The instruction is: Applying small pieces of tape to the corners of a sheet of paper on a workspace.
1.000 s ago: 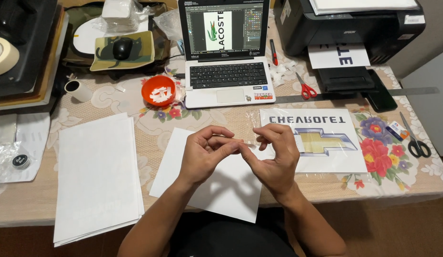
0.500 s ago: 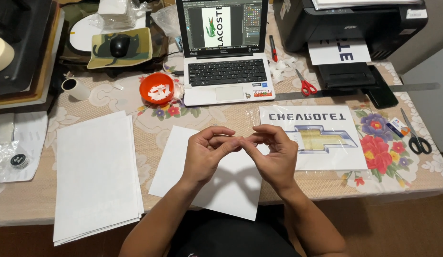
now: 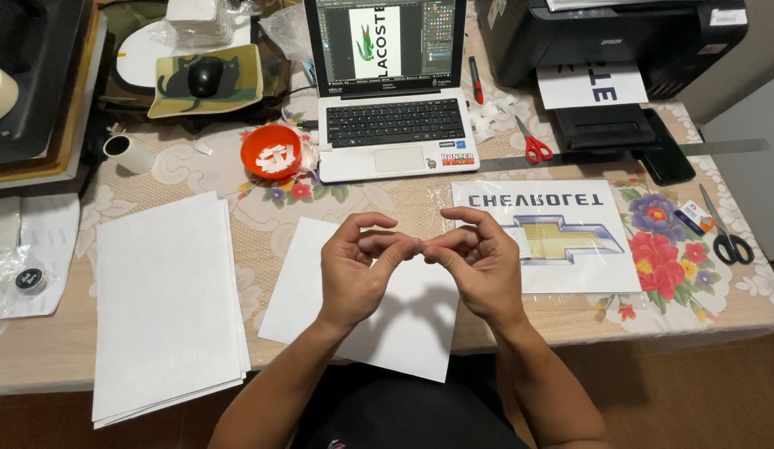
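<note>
The left hand (image 3: 354, 270) and the right hand (image 3: 478, 266) are raised side by side, palms turned toward each other. Their curled fingertips meet in the middle in a small pinching grip. Both bare forearms come up from below.

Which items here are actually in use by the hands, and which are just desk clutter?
In use:
left hand and right hand, fingertips pinched together; whatever they pinch is too small to tell
white sheet under them

Lying about:
paper stack
printed logo sheet
laptop
orange bowl
red scissors
printer

left hand (image 3: 354, 270) and right hand (image 3: 478, 266) meet fingertip to fingertip above a white sheet (image 3: 366, 303) on the table (image 3: 387, 199).
</note>
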